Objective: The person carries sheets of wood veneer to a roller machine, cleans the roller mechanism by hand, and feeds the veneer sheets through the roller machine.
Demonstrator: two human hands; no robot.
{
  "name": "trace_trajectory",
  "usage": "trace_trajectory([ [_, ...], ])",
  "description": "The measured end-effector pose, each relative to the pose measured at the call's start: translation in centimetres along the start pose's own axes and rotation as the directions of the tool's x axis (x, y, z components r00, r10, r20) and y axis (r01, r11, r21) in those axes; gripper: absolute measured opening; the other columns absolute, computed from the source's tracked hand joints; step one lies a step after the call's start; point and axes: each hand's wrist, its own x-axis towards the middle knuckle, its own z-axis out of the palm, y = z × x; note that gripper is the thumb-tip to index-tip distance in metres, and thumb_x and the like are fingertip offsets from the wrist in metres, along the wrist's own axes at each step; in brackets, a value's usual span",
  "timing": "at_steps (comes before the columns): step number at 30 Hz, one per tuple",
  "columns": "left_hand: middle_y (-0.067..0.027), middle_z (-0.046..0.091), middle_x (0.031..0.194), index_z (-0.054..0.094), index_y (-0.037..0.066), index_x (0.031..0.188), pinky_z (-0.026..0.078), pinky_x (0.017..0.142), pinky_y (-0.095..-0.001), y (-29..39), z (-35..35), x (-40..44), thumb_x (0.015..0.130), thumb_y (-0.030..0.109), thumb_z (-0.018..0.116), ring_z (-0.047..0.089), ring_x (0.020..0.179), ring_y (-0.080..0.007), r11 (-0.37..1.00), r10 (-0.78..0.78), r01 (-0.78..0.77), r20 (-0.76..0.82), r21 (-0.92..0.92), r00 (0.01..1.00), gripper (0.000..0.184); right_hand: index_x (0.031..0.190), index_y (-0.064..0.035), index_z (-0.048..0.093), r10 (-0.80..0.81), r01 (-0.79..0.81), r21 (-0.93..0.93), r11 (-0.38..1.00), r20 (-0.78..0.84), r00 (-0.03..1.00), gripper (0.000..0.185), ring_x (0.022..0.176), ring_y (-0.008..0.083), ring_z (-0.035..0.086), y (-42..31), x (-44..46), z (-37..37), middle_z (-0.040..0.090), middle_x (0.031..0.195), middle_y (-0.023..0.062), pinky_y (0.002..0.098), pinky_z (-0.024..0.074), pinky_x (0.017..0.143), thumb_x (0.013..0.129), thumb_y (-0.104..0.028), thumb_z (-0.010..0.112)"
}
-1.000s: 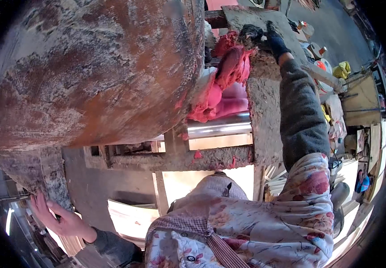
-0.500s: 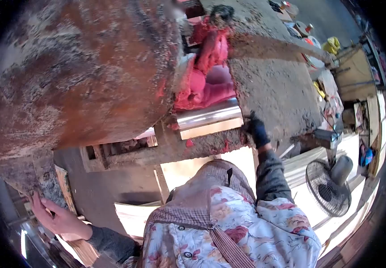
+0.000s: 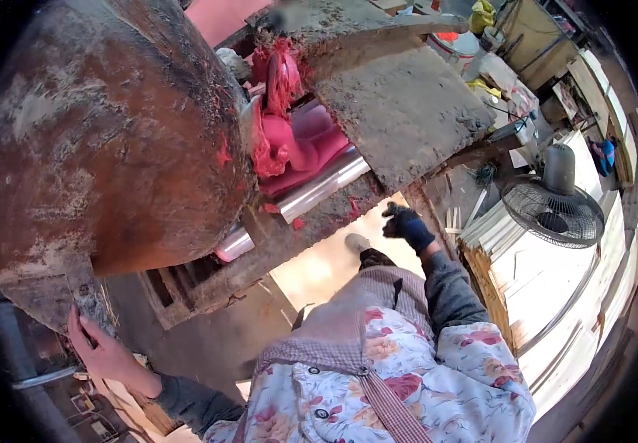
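Note:
My bare left hand [image 3: 105, 356] is at the lower left, its fingers apart and touching the lower corner of a big rust-brown, crusted metal cover [image 3: 112, 148]. My right hand [image 3: 406, 225], in a dark glove, hangs in the air just off the machine frame's front edge, fingers spread and holding nothing I can see. Beside the cover, pink sticky material [image 3: 282, 148] lies over a shiny metal roller [image 3: 323, 183]. A flat, dirt-crusted metal plate [image 3: 407, 111] adjoins the roller on the right.
A black fan [image 3: 555, 210] stands at the right over stacked pale sheets [image 3: 548, 288]. A white bucket [image 3: 455, 48] and a yellow bag [image 3: 481, 16] are at the upper right. Below the frame, a pale sheet [image 3: 319, 258] lies by a shoe [image 3: 357, 244].
My right hand has come back from the far end of the plate to the near side of the frame. My left hand stays at the cover's corner. The view has turned.

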Motion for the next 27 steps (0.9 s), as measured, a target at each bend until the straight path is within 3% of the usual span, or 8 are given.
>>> trace_trajectory([
  [1, -0.0132, 0.068, 0.107, 0.067, -0.001, 0.107, 0.051, 0.085, -0.0335, -0.3, -0.1, 0.0, 0.095, 0.011, 0.056, 0.065, 0.097, -0.025, 0.998, 0.045, -0.044, 0.02, -0.044, 0.999, 0.02, 0.103, -0.0051, 0.062, 0.164, -0.176, 0.208, 0.962, 0.074, 0.984, 0.023, 0.069, 0.0213, 0.066, -0.7, 1.4, -1.2, 0.064, 0.079, 0.0106, 0.0388, 0.0575, 0.065, 0.096, -0.026, 0.054],
  [2, -0.0132, 0.068, 0.107, 0.067, -0.001, 0.108, 0.05, 0.086, -0.0338, -0.7, -0.2, 0.0, 0.095, 0.009, 0.056, 0.065, 0.098, -0.0251, 0.993, 0.091, -0.087, 0.04, -0.085, 0.995, 0.02, 0.101, -0.0063, 0.062, -0.284, 0.306, -0.444, 0.842, 0.117, 0.952, 0.02, 0.074, 0.017, 0.063, 1.1, 4.2, -2.9, 0.064, 0.087, 0.0069, 0.0337, 0.0557, 0.066, 0.097, -0.024, 0.053],
  [3, -0.0132, 0.068, 0.107, 0.067, -0.001, 0.108, 0.05, 0.086, -0.0338, -0.7, -0.3, 0.0, 0.095, 0.009, 0.056, 0.065, 0.098, -0.0251, 0.993, 0.083, -0.079, 0.044, -0.083, 0.996, 0.02, 0.104, -0.0058, 0.063, -0.417, 0.459, -0.609, 0.648, 0.221, 0.882, 0.021, 0.074, 0.0127, 0.059, -2.7, 4.3, -1.8, 0.063, 0.09, 0.0026, 0.0283, 0.0518, 0.067, 0.097, -0.022, 0.052],
  [4, -0.0129, 0.068, 0.108, 0.066, -0.002, 0.108, 0.05, 0.087, -0.034, -0.4, -0.4, -0.1, 0.094, 0.008, 0.056, 0.065, 0.098, -0.0252, 0.99, 0.112, -0.109, 0.035, -0.092, 0.993, 0.02, 0.107, -0.0055, 0.064, -0.239, 0.236, -0.092, 0.968, -0.029, 0.971, 0.022, 0.073, 0.0104, 0.056, -5.2, 4.8, 0.5, 0.062, 0.089, 0.0009, 0.0265, 0.0488, 0.068, 0.097, -0.02, 0.051],
  [6, -0.0126, 0.068, 0.109, 0.066, -0.002, 0.109, 0.05, 0.087, -0.0343, -0.1, -0.5, -0.2, 0.094, 0.007, 0.056, 0.064, 0.099, -0.0253, 0.989, 0.124, -0.12, 0.039, -0.081, 0.992, 0.02, 0.114, -0.0062, 0.062, -0.197, 0.197, -0.239, 0.951, 0.026, 0.98, 0.029, 0.076, 0.012, 0.06, -11.4, 5.0, 3.1, 0.064, 0.089, 0.0028, 0.0275, 0.0505, 0.071, 0.099, -0.028, 0.049],
  [7, -0.0124, 0.068, 0.108, 0.066, -0.001, 0.108, 0.05, 0.087, -0.0343, -0.1, -0.4, -0.2, 0.093, 0.006, 0.057, 0.065, 0.098, -0.0258, 0.988, 0.146, -0.145, 0.018, -0.059, 0.989, 0.02, 0.116, -0.0059, 0.061, -0.447, 0.468, -0.41, 0.783, 0.153, 0.881, 0.033, 0.078, 0.0153, 0.063, -9.1, 9.6, 1.2, 0.065, 0.086, 0.0053, 0.0297, 0.0523, 0.073, 0.099, -0.031, 0.048],
  [8, -0.0122, 0.068, 0.107, 0.066, -0.001, 0.108, 0.05, 0.086, -0.0343, -0.1, -0.3, -0.2, 0.092, 0.006, 0.058, 0.065, 0.098, -0.0262, 0.985, 0.17, -0.17, -0.005, -0.033, 0.985, 0.019, 0.116, -0.0051, 0.059, -0.193, 0.194, -0.008, 0.981, 0.06, 0.979, 0.032, 0.078, 0.0188, 0.065, -13.0, 7.9, 4.4, 0.065, 0.084, 0.0074, 0.0326, 0.0537, 0.073, 0.099, -0.03, 0.048],
  [27, -0.0069, 0.069, 0.101, 0.068, 0.004, 0.099, 0.052, 0.081, -0.0339, -1.4, 0.1, 0.5, 0.086, 0.008, 0.063, 0.066, 0.093, -0.025, 0.964, 0.264, -0.264, -0.097, 0.018, 0.96, 0.015, 0.106, -0.0074, 0.065, 0.09, -0.096, 0.081, 0.992, 0.071, 0.993, 0.03, 0.077, 0.0242, 0.066, -3.3, 9.1, -0.8, 0.067, 0.082, 0.0086, 0.0363, 0.0549, 0.07, 0.092, -0.032, 0.057],
])
